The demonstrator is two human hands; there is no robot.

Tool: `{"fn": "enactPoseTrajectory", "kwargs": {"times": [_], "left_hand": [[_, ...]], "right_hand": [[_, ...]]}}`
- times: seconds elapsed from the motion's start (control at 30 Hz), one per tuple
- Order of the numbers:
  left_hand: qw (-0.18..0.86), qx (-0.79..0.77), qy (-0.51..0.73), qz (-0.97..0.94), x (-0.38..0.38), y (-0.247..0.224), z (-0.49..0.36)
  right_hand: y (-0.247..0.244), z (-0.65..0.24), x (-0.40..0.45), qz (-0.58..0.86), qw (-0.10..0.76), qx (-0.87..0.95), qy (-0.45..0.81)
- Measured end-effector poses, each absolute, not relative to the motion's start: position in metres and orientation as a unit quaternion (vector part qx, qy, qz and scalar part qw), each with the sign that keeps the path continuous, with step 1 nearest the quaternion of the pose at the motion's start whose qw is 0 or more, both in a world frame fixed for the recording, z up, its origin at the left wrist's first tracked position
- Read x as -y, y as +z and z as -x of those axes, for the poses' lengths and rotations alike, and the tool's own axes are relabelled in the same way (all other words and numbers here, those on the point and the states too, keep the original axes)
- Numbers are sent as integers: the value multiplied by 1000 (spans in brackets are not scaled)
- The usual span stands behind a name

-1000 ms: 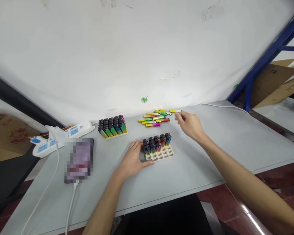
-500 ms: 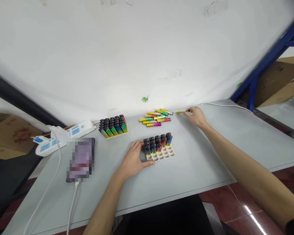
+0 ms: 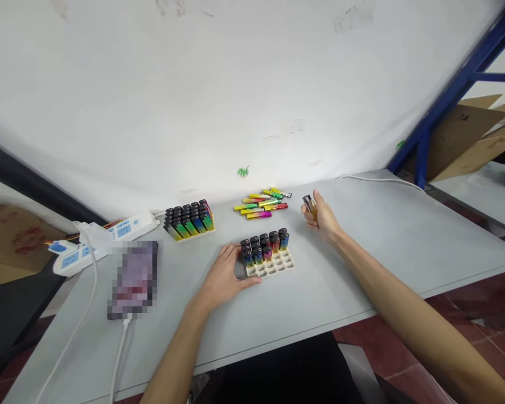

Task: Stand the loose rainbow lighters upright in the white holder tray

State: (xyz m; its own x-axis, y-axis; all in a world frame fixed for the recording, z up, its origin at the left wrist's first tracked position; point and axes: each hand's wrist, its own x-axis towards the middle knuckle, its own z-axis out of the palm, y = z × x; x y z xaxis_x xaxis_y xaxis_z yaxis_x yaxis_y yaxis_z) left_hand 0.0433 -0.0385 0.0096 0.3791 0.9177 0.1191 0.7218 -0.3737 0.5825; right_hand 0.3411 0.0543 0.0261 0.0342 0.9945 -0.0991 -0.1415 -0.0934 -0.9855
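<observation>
My left hand [image 3: 222, 279] grips the left end of a white tray with moulded slots [image 3: 287, 271], thumb along the near edge and fingers behind. Several lighters with black tops [image 3: 267, 253] stand upright in its back rows, while the slots nearest me hold none. Over the table to the right of this tray, my right hand [image 3: 325, 217] is closed around one lighter [image 3: 310, 206], held roughly upright with its dark top up. Behind the tray lies a loose pile of coloured lighters [image 3: 261, 204], flat on the table.
A second tray filled with upright lighters [image 3: 190, 220] stands at the back left. Beside it are a white power strip [image 3: 124, 229] and a blurred phone [image 3: 133, 278] on a white cable [image 3: 118, 353]. The wall [image 3: 219, 112] borders the table's back; another cable [image 3: 376, 179] runs along the right.
My right hand has picked up the lighter from beside the pile, turned it upright and drawn it nearer to me. My left hand stays on the tray. The view has shifted slightly.
</observation>
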Motion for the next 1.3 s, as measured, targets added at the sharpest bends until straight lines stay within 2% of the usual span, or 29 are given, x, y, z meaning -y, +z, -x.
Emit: {"fn": "enactPoseTrajectory", "kwargs": {"times": [0.8,1.3], "left_hand": [[219,-506,221,-805,38,10,-43],[220,-502,230,-804,38,9,-42]], "right_hand": [[21,-328,-41,496,526,348,597],[13,-326,-42,506,525,387,565]]}}
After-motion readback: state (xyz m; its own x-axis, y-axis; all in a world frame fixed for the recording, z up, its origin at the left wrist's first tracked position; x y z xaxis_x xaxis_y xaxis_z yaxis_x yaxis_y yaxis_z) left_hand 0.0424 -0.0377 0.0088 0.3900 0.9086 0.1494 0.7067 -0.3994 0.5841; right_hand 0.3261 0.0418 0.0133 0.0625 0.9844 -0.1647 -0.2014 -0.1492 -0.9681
